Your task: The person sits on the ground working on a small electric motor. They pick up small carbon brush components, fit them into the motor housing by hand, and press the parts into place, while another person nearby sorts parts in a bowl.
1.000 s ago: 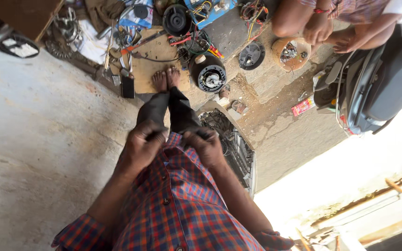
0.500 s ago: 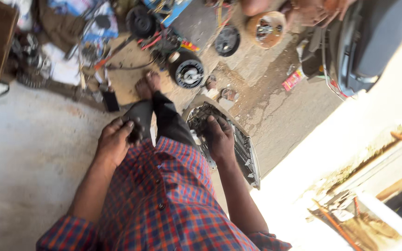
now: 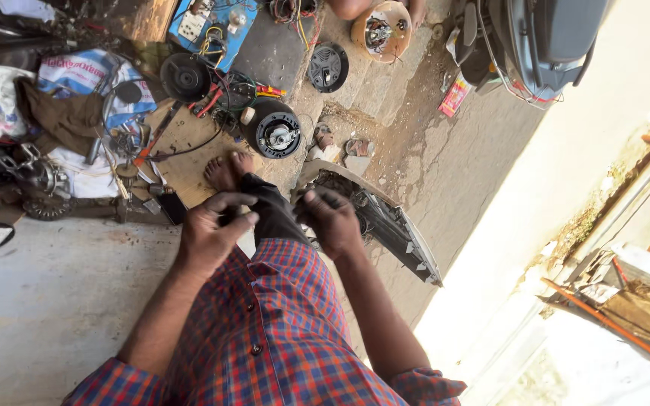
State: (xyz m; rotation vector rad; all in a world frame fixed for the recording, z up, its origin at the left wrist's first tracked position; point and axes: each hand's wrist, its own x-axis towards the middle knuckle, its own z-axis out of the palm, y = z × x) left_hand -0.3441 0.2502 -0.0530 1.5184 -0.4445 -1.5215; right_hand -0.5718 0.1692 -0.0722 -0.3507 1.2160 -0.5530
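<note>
Left hand (image 3: 212,233) and right hand (image 3: 332,218), both raised since the earlier view, fingers loosely curled in an empty grip, hover above black-trousered legs (image 3: 268,210), with the round black fan motor (image 3: 276,131) beyond the bare feet (image 3: 227,169) on the concrete floor (image 3: 54,301).

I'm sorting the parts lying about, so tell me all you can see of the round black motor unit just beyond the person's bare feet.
The round black motor unit lies flat on the worn concrete floor, open face up. It looks like a dark disc-shaped housing with a shiny metal hub and fittings at its centre. Red and green wires lie against its upper left edge, and a small pale cylinder sits against its left rim. Neither hand touches it.
</note>
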